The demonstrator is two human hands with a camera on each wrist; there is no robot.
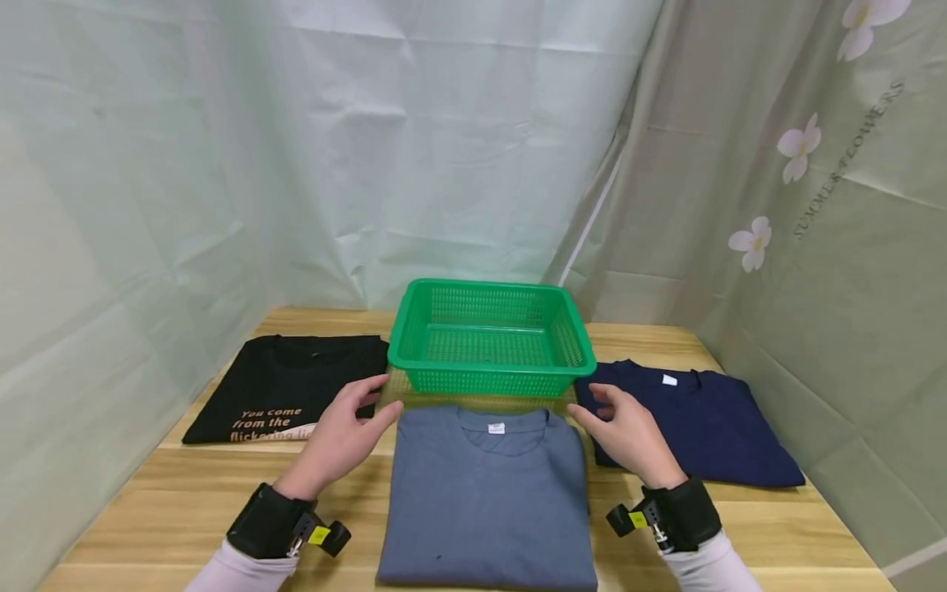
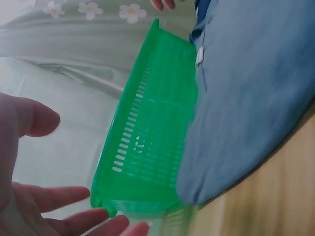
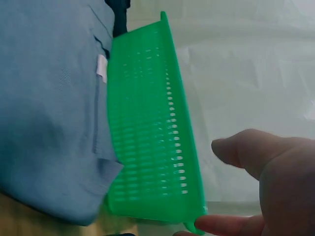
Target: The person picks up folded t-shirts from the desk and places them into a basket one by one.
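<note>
A folded grey-blue T-shirt point(image 1: 491, 501) lies on the table between my hands, its collar and white label toward the back. Behind it stands a green plastic basket point(image 1: 488, 374) with slotted walls and nothing inside. My left hand point(image 1: 348, 432) hovers by the shirt's upper left corner, fingers loosely bent and thumb apart, holding nothing. On the other side my right hand point(image 1: 625, 427) is near the upper right corner, likewise relaxed and without a hold. Both wrist views show the basket point(image 2: 142, 123) beyond the shirt point(image 3: 49, 108), with fingertips close to its rim.
A folded black T-shirt point(image 1: 296, 378) with printed lettering lies left of the basket. To the right is a folded navy T-shirt point(image 1: 695, 427). Pale curtains point(image 1: 473, 148) hang behind and on both sides of the wooden table point(image 1: 133, 526).
</note>
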